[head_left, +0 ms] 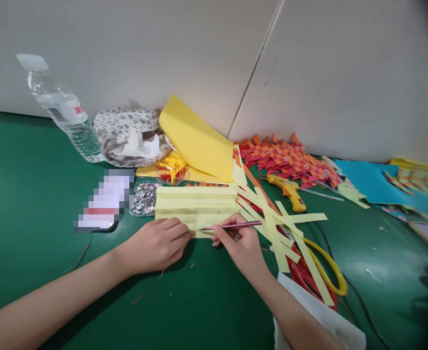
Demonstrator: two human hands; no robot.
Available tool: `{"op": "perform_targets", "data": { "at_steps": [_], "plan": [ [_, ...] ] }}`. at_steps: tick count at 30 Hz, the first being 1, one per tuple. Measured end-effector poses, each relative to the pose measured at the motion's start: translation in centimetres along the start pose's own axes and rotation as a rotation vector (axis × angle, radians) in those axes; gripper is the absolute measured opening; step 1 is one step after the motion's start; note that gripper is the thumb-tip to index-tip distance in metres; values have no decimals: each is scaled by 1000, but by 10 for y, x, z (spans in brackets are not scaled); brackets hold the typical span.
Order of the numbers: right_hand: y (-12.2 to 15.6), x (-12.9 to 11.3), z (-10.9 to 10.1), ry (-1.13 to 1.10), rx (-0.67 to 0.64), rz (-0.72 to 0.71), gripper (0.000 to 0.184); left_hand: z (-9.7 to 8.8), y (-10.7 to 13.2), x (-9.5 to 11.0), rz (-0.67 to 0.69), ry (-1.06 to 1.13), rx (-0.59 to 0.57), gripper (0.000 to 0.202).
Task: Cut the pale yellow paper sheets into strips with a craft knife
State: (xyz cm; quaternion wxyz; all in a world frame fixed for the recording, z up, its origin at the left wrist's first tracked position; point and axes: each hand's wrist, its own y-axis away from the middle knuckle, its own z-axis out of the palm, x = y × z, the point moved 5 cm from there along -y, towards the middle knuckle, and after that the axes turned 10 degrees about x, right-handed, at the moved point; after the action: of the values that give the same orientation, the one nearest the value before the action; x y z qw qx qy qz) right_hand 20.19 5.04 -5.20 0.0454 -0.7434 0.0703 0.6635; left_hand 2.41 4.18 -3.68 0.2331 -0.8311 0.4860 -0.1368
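Observation:
A folded sheet of pale yellow paper [195, 203] lies on the green table, with crease lines running across it. Curled fingers of my left hand [165, 245] are closed at its front edge, holding the sheet down; the undersides of the fingertips are hidden. Between thumb and fingers, my right hand [241, 243] grips a dark red pencil [236, 225]. The tip points left and meets the paper near its front edge, close to my left fingertips. Just right of the sheet, cut pale yellow paper strips [272, 228] lie crossed over one another.
Scissors with yellow handles [336, 272] and a yellow glue gun [289, 191] lie on the right. Behind are woven red-orange paper fish [287, 158] and yellow card [195, 138]. A bag of googly eyes [144, 198], a phone [106, 199] and a water bottle [68, 116] stand left.

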Motion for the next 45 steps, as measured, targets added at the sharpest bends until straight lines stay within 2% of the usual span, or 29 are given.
{"op": "perform_targets", "data": {
  "at_steps": [11, 17, 22, 27, 31, 37, 41, 45],
  "plan": [
    [-2, 1, -8, 31, 53, 1, 25, -2, 0, 0, -3, -6, -10, 26],
    [-2, -4, -15, -79, 126, -28, 25, 1, 2, -1, -18, 21, 4, 25],
    [-7, -7, -23, -172, 200, -41, 23, 1, 3, -11, -112, 96, 46, 27],
    [-15, -7, -31, -287, 175, 5, 17, -7, 2, -22, -155, 141, -26, 29],
    [-18, -5, -36, -251, 173, 46, 20, -10, -1, -25, -253, 128, -72, 17],
    [-17, -5, -26, -172, 116, 49, 21, -2, -7, -13, -203, 49, -6, 16],
    [-15, -7, -23, -260, 53, 118, 23, 0, -7, -11, -168, 27, 33, 21],
    [-15, -10, -31, -317, 37, 132, 17, -3, -5, -11, -172, 45, 68, 19]
  ]
}}
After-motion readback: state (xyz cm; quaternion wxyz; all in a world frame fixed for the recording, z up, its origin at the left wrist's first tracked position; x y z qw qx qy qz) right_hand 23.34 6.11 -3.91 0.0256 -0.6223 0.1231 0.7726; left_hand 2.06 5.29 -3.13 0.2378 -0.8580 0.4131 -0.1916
